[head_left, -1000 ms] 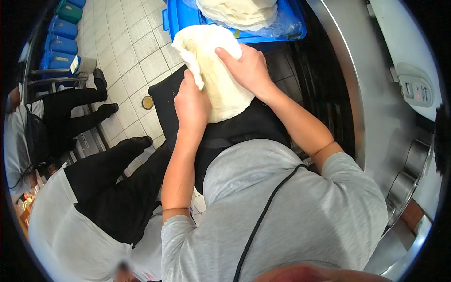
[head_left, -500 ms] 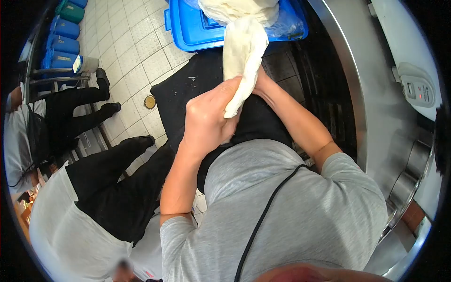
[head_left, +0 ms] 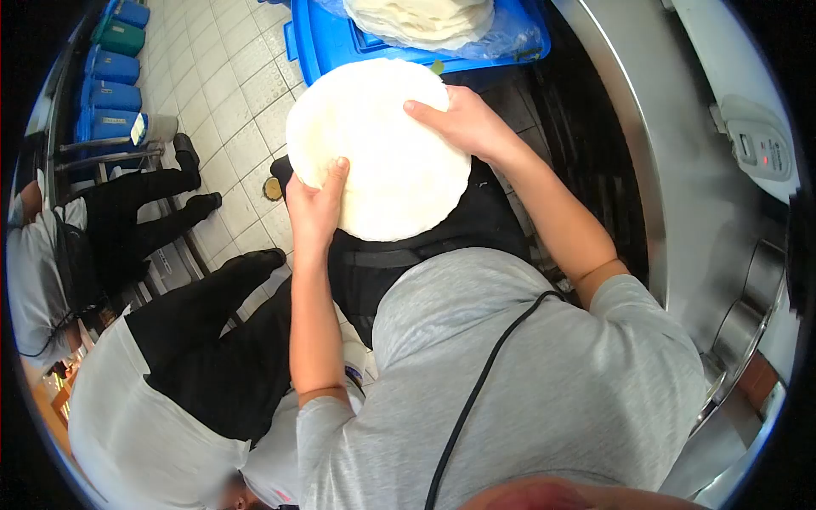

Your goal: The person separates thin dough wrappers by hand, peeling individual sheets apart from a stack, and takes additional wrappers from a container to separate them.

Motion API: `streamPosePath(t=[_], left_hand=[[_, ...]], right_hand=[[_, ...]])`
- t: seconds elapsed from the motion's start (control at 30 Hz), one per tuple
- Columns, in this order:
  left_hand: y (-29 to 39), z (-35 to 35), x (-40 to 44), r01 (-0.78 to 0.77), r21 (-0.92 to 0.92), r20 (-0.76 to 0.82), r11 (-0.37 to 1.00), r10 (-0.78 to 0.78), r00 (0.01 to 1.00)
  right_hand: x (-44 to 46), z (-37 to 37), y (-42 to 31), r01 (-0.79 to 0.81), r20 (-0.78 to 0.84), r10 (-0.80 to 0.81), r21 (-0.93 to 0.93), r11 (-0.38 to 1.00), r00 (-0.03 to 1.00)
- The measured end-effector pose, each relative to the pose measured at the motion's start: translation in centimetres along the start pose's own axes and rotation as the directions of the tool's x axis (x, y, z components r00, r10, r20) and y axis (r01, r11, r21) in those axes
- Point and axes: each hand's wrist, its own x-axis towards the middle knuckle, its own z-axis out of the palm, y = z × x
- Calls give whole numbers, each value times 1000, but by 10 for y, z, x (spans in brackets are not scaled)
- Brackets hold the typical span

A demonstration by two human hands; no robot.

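Both hands hold a large round, pale flatbread (head_left: pixel 382 144), like a tortilla, spread flat over my lap. My left hand (head_left: pixel 314 208) grips its lower left edge, thumb on top and fingers hidden beneath. At the upper right edge my right hand (head_left: pixel 472 123) holds it the same way. Whether it is one sheet or several is not clear. Just beyond lies a pile of similar round flatbreads (head_left: pixel 421 19) on clear plastic (head_left: pixel 514 38), on top of a blue lid (head_left: pixel 319 51).
A steel counter edge (head_left: pixel 625 110) runs along my right, with a white appliance (head_left: pixel 756 149) beyond it. Two people in grey shirts and black trousers (head_left: pixel 212 331) are on my left. Blue bins (head_left: pixel 115 95) line the far left; a small round object (head_left: pixel 272 189) lies on the tiled floor.
The flatbread, folded and bunched in my hands before, is now opened out into a flat disc. My hands have moved apart, the left one to the left.
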Motion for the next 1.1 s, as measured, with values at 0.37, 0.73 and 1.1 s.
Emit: streamPosePath(t=[0.37,0.73,1.1], left_hand=[[-51,6,23,167,170,62,971,-180,982],[-17,39,78,-375,652,-2,659,497,868],[-17,53,100,-239,599,-58,764,339,939]], right_hand=[[34,-34,42,-61,-26,56,-240,969,998],[33,-2,5,330,-117,-693,-814,477,712],[45,-2,28,265,-114,-577,-805,530,809]])
